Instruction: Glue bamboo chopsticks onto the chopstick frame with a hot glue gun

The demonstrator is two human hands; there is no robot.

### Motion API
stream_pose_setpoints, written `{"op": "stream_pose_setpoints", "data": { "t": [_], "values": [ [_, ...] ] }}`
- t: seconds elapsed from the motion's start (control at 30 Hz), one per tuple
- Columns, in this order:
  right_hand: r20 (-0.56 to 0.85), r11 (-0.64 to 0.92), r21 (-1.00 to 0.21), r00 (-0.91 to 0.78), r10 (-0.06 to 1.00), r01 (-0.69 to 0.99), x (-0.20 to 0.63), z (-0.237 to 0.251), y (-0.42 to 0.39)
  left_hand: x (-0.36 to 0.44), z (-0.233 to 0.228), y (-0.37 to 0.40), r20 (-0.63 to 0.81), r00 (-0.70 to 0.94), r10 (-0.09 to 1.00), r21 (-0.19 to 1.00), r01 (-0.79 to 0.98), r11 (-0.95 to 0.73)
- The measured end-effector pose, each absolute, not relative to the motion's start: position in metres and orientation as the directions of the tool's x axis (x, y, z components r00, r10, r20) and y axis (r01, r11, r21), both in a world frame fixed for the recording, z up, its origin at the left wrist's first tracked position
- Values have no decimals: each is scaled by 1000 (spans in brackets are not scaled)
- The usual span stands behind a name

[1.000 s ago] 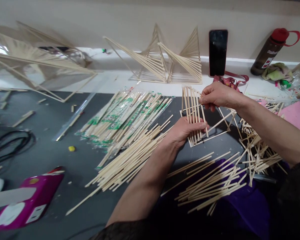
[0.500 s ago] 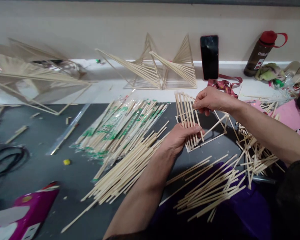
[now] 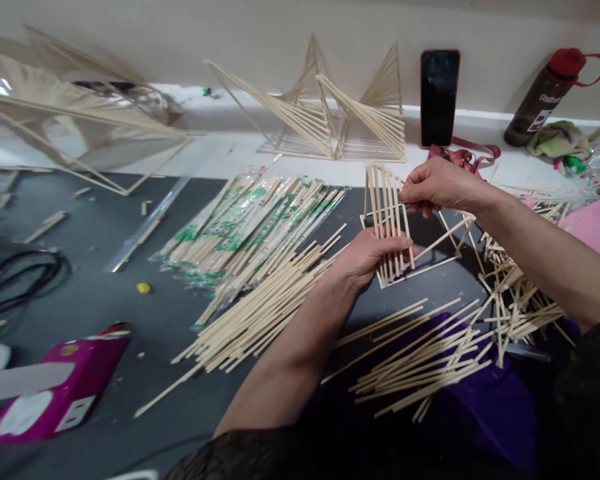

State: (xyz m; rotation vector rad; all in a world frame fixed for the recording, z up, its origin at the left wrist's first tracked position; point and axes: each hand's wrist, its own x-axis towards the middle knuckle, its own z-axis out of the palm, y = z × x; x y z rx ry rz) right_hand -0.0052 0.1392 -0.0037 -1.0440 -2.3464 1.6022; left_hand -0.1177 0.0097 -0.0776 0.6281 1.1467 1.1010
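My left hand [image 3: 380, 252] is closed around the lower part of a small stick frame [image 3: 383, 193], its thumb lying across the row of thin wooden sticks. At the frame's upper right edge, my right hand [image 3: 433, 187] pinches with thumb and fingertips at the outermost stick; whether it grips that stick or something smaller is hidden by the fingers. Beyond and under the hands lies another open stick framework [image 3: 440, 265], joined at its corners. A bundle of loose wooden sticks [image 3: 265, 297] lies left of my left forearm.
Plastic-wrapped stick packs [image 3: 250, 223] lie left of the loose bundle. Finished stick models [image 3: 300, 113] stand along the wall, near a phone [image 3: 439, 100] and a bottle [image 3: 545, 100]. More sticks [image 3: 420, 367] lie on purple cloth [image 3: 500, 400]. A magenta object [image 3: 60, 383] sits at left.
The camera view has tilted down slightly, so the scene sits higher and a bit to the right. Both hands keep nearly the same hold on the frame.
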Motion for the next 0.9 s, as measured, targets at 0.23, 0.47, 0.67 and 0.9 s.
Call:
{"op": "stream_pose_setpoints", "data": {
  "t": [0.23, 0.47, 0.67, 0.9],
  "values": [
    [-294, 179, -860, -750, 592, 478, -6, -5, 141, -118, -75, 10, -422, 15, 906, 842, -364, 398],
    [-299, 171, -858, -741, 601, 485, -6, -5, 140, -119, -77, 11, -445, 6, 895, 823, -390, 412],
    [-284, 158, -875, -748, 600, 458, -5, -7, 140, -120, -78, 12, -452, 21, 892, 833, -348, 431],
    [-251, 218, -848, -729, 637, 483, -2, -3, 143, -121, -81, 12, -443, 20, 897, 839, -342, 422]
  ]
}}
